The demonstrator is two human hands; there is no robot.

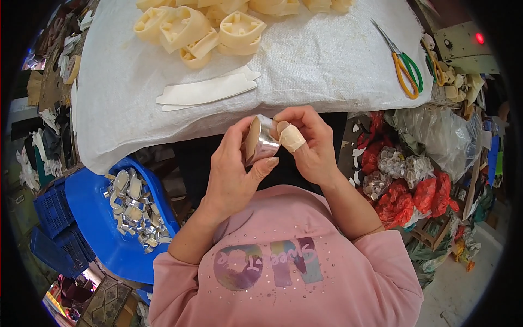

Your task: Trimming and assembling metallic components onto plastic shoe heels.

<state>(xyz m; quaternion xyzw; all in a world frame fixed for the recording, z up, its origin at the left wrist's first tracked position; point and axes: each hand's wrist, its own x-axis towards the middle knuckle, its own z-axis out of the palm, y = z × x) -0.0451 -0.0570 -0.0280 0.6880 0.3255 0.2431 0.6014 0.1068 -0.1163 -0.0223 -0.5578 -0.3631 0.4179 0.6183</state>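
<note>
Left hand [231,169] and right hand [308,144] both grasping silver-wrapped heel piece [260,140] near desk [327,65] edge; bandaged thumb [291,137] may slip, creasing foil.

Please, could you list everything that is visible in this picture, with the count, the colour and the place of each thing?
silver-wrapped piece: one, shiny silver with a tan end, held between both hands
cream moulded parts: a heap, pale yellow, top of the table
white strips: about two, white, on the cloth below the heap
white cloth: one, covers the table
scissors: one pair, yellow and green handles, right on the cloth
blue chair: one, lower left
silver pieces: many, on the chair seat
red bags: several, right, among clear plastic
left hand: grips the piece
right hand: taped finger, pinches the piece
</note>
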